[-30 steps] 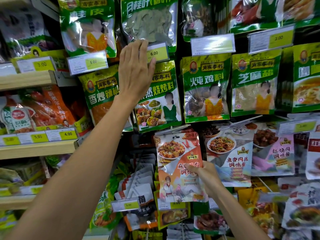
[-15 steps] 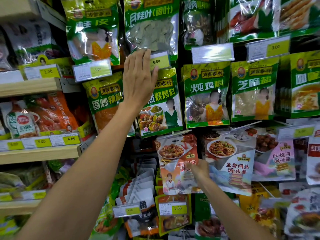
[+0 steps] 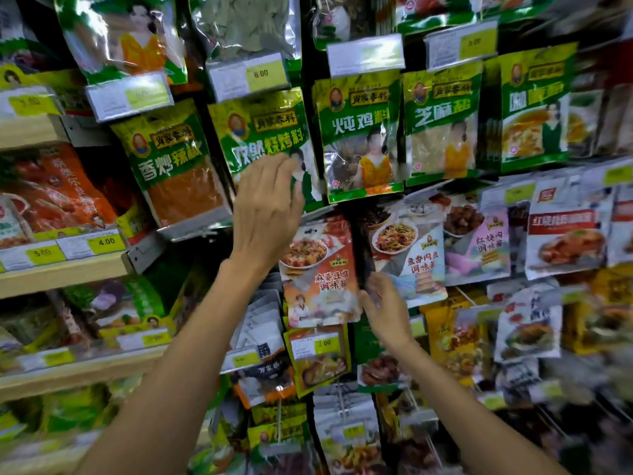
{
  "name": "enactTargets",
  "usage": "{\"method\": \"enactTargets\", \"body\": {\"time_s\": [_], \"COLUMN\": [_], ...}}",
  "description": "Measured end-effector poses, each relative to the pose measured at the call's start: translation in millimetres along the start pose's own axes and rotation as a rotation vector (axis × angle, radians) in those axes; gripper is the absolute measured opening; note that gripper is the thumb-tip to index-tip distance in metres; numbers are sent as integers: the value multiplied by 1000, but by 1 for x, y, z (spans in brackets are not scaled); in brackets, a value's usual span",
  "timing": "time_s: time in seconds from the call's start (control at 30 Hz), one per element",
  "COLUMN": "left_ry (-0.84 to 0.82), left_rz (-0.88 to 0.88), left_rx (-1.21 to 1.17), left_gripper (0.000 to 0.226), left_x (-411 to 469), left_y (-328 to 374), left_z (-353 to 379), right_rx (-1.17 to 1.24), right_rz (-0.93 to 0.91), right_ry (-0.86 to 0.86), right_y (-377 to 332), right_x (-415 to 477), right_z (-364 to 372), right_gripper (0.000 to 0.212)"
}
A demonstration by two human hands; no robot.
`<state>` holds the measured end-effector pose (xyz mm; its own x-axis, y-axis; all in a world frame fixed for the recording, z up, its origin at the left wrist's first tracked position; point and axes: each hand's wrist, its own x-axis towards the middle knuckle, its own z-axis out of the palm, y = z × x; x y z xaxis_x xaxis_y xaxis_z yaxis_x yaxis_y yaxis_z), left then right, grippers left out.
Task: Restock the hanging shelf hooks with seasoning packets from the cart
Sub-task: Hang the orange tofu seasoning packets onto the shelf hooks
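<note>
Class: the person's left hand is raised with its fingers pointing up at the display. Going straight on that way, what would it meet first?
Probably the green barbecue seasoning packet: the left hand already overlaps its lower edge, though depth is unclear.

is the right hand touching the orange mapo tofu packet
Touching. In the head view the right hand's fingertips press against the lower right edge of the orange mapo tofu packet, with no gap visible between them.

Your bare left hand [image 3: 265,214] is raised high on a long, nearly straight forearm, back of the hand toward you, fingers [image 3: 274,169] loosely spread and pointing up, gripping nothing. Your bare right hand [image 3: 385,303] sits lower and further right, wrist bent, its fingers [image 3: 375,282] curled upward and partly open. Both hands are motion-blurred, well apart from each other.
</note>
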<state>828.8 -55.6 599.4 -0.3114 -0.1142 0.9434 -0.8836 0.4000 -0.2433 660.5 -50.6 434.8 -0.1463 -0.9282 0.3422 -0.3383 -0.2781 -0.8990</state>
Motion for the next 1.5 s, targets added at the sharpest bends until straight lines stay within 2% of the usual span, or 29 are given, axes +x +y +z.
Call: {"method": "enactTargets", "body": {"time_s": [0.13,0.2,0.3,0.4,0.6,0.77,0.93,1.03,1.17,1.3,1.4,1.5], "left_ry": [-150,-257,-504,-722,-1147,-1353,-1464,-1499,-1417,-1360,-1309,-1333], "left_rz": [-115,-220,-492,-681,-672,-439,-307,-280,-151,-69,-46,-49], "left_rx": [-224,-386,-709,-874,-1027,-1062,-1145,-1220,-1276,-1235,-1160,-1071], "left_gripper": [29,24,28,32,21,25,30,20,14,15,21,40], "left_x": [-69,-100,-141,-174,-211,-210,-200,-194,-183,-168,-166,-174], "left_y": [69,116,195,278,456,563,647,694,752,803,837,871], "left_z": [6,14,31,55,94,132,190,231,296,364,413,457], "right_rx": [9,35,86,144,59,-146,-183,-240,-278,-245,-213,-169], "right_rz": [59,159,363,534,769,854,949,1012,1081,1152,1192,1236], "right_ry": [38,89,274,444,604,724,851,887,906,973,970,990], "right_y": [41,71,120,167,244,277,320,353,398,454,506,565], "right_x": [-56,-89,-137,-190,-273,-292,-285,-275,-254,-231,-212,-196], "right_z": [-57,-93,-151,-214,-336,-416,-479,-516,-563,-602,-626,-647], "right_gripper": [19,18,20,28,22,24,24,18,17,18,20,27]}}
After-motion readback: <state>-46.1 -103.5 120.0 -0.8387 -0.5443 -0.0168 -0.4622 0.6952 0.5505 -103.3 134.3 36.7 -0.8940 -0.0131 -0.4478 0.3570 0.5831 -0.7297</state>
